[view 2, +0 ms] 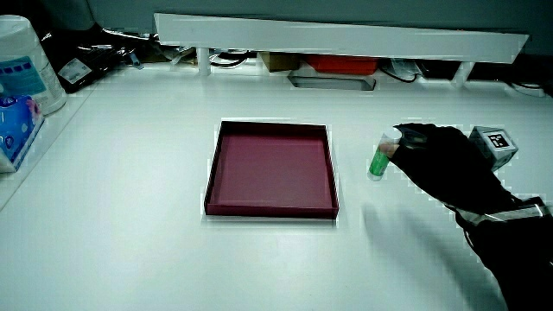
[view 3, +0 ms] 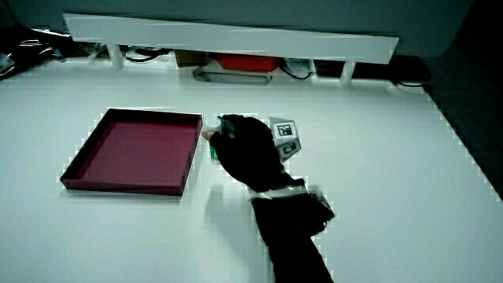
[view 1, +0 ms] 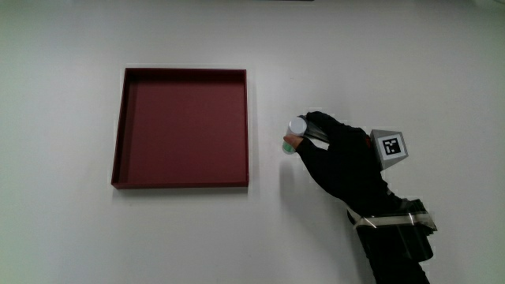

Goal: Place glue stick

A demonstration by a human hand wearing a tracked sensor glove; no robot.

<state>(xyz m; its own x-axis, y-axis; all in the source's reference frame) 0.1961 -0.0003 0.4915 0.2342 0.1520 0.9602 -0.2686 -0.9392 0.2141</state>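
Main view: the glue stick (view 1: 296, 136) is being held upright in the curled fingers of the hand (view 1: 339, 162), beside the red tray (view 1: 183, 183), on the white surface (view 1: 394, 71)

Side views: the green body (view 2: 378, 161) is being seen just over the surface; the stick (view 3: 213, 145) is mostly being hidden

Advice: it is best being lowered straight and released only once standing

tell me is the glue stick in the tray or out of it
Out. The hand grips the glue stick upright beside the red tray, over bare table; a side view shows the gap.
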